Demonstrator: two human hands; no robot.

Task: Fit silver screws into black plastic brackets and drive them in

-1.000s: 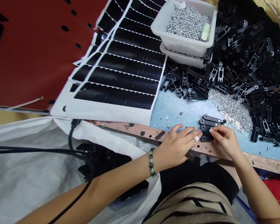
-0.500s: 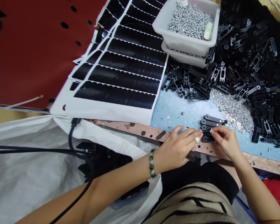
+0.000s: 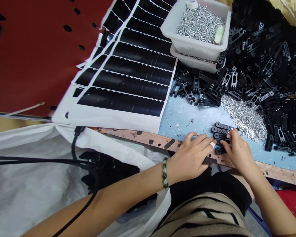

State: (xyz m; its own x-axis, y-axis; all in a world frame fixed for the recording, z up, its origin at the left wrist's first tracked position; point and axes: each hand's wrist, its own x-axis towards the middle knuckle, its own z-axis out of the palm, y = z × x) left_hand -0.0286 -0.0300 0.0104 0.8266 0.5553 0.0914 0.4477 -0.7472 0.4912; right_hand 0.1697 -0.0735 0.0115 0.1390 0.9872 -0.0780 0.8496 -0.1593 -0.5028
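Both hands at a row of black links [image 3: 220, 130] on the blue tabletop [image 3: 182, 113], close to its wood-patterned edge strip [image 3: 148, 139].
Clock centred on the row, 12 away from the wearer. Left hand [image 3: 191, 158] at 8: palm down, fingers extended and slightly apart, foremost tips at the row's left end; white wrap [image 3: 212, 144] round one finger. Right hand [image 3: 238, 151] at 4: thumb and index finger bent over the links, tips apart; cannot tell whether anything small is gripped. Loose silver hardware [image 3: 246, 117] spread between 1 and 2; heap of black parts [image 3: 266, 70] beyond it, toward 1. White tub [image 3: 199, 47] of silver screws [image 3: 199, 24] at 11, stacked on a second tub [image 3: 197, 63]. Black-printed sheets [image 3: 135, 79] at 10.
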